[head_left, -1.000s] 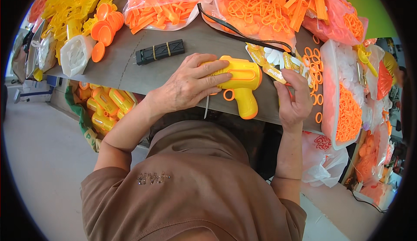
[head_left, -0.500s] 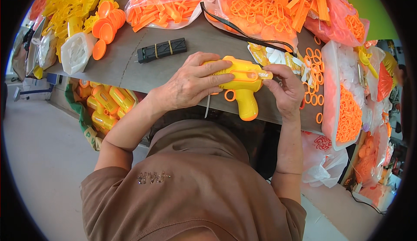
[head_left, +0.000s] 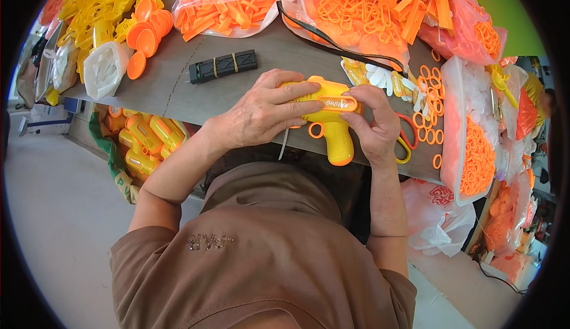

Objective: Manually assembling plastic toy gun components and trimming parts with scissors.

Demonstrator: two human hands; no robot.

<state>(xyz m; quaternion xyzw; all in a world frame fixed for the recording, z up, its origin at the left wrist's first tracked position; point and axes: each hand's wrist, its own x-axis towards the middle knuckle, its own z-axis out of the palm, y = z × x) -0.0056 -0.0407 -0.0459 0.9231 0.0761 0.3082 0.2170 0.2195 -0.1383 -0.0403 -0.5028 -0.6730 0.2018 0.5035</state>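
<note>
A yellow toy gun with an orange-tipped grip is held over the table's near edge. My left hand is closed around its left end, fingers lying across the body. On the gun's side lies a small orange label with white lettering, set in a long oval area. My right hand is closed, thumb and forefinger at the right end of that label, touching the gun. An orange ring shows just below the gun's body, left of the grip.
Several orange rings and scissors lie to the right, beside loose labels. Beyond them stands a clear tub. A banded black bundle rests behind my left hand. Bags of orange parts line the back; a sack holds yellow guns.
My right hand has moved left and brought the label flat against the gun's side; before, it stuck out from the gun's right. The scissors have come into sight behind that hand.
</note>
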